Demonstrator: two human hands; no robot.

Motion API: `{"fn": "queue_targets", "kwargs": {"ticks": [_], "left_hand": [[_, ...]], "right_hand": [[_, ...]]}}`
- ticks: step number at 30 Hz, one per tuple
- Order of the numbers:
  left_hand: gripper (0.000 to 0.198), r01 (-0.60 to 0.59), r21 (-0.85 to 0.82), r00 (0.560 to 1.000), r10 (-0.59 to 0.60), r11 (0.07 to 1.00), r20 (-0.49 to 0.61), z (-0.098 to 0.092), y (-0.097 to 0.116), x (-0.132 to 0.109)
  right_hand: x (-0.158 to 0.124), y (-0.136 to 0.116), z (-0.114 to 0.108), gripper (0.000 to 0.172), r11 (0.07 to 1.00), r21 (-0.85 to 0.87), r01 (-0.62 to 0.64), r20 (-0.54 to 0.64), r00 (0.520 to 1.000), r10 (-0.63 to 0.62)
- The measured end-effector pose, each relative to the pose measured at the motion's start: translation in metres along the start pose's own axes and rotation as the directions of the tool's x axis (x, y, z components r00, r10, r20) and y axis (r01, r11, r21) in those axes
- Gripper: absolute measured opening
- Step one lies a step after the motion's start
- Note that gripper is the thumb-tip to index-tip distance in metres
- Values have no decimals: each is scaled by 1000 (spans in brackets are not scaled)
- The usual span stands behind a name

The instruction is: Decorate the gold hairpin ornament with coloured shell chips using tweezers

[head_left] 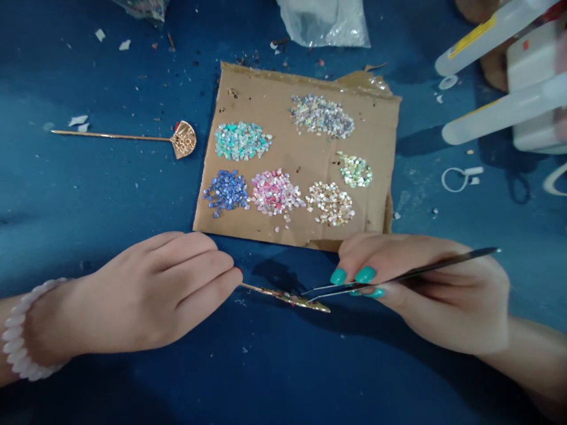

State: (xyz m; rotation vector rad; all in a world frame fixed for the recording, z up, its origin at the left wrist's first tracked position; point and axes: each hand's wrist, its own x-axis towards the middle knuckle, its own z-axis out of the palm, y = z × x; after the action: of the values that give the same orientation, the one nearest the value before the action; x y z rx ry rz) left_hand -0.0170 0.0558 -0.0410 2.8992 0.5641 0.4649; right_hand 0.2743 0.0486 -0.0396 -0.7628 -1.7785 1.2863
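Gold metal sits pinched in my left hand (168, 289): I hold the stem of a fan-headed hairpin (287, 297) low over the blue cloth (110, 195), its head pointing toward my other hand. My right hand (425, 295) is closed round steel tweezers (398, 277), whose tips are drawn nearly together and rest on the pin's head. Whether a chip is caught between the tips I cannot tell; it is too small to see.

Some colour shows on the head of this pin, so I judge the setting of chips has begun, though how much of the fan is covered is not clear from this angle.

Just beyond my hands lies a cardboard sheet (385, 118) with six small heaps of shell chips: teal (241, 140), silver-grey (322, 115), pale green (355, 170), blue (227, 192), pink (275, 192) and cream (331, 203). All the heaps look full, so plenty of stock is left.

Further left, well apart from the card, a second pin (182, 139) lies on the cloth. Its fan looks bare gold, so by my reckoning that one is not yet filled. Glue bottles (500, 112) lie at the far right and a clear bag (325, 23) at the top edge.
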Motion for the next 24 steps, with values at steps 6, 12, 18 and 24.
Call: {"fn": "queue_targets", "kwargs": {"ticks": [6,12,18,24], "left_hand": [[32,-26,4,999,26,1000,-25,-3,-1,3],[32,-49,-6,998,48,999,-37,-2,-1,5],[33,-65,-37,997,63,997,-46,-4,-1,6],[31,-77,-78,997,75,994,-24,-5,-1,4]], "right_hand": [[0,0,1,13,998,67,-15,52,999,12],[2,2,1,12,999,46,-5,66,998,2],[1,3,-1,7,997,66,-32,124,992,23],[3,2,1,9,994,104,-32,142,990,16]]}}
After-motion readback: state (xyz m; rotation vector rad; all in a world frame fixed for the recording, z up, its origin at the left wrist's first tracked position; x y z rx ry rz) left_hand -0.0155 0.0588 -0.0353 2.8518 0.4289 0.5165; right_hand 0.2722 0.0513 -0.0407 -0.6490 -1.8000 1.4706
